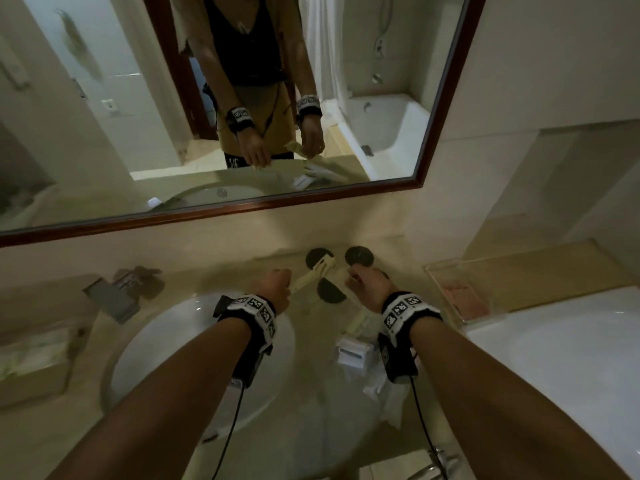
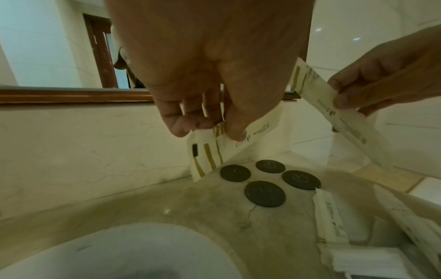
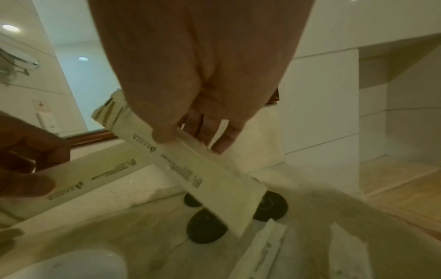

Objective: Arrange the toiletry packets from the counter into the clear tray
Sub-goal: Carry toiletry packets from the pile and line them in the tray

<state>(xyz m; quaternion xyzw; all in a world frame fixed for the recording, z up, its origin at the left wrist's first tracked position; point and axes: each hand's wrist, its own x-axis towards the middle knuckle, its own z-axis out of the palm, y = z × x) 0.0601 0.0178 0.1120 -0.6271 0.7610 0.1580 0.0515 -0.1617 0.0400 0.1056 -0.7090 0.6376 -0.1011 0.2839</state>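
My left hand (image 1: pixel 273 285) pinches one long cream toiletry packet (image 2: pixel 241 139) between thumb and fingers (image 2: pixel 210 130), above the counter behind the sink. Beside it, my right hand (image 1: pixel 363 284) pinches a second cream packet (image 3: pixel 203 169) near its striped end, and that packet hangs slanting down over the black discs. The two packets cross between the hands (image 1: pixel 323 277). More packets (image 1: pixel 356 323) and a white and blue one (image 1: pixel 353 353) lie on the counter below my right wrist. The clear tray (image 1: pixel 445 263) stands to the right with a pink item (image 1: pixel 464 301) inside.
Several round black discs (image 2: pixel 264 193) lie on the marble counter by the back wall. The white sink (image 1: pixel 194 341) is below my left hand, with a faucet (image 1: pixel 114 296) and tissue box (image 1: pixel 31 358) at left. A bathtub edge (image 1: pixel 571 358) is at right; a framed mirror (image 1: pixel 242 209) hangs above.
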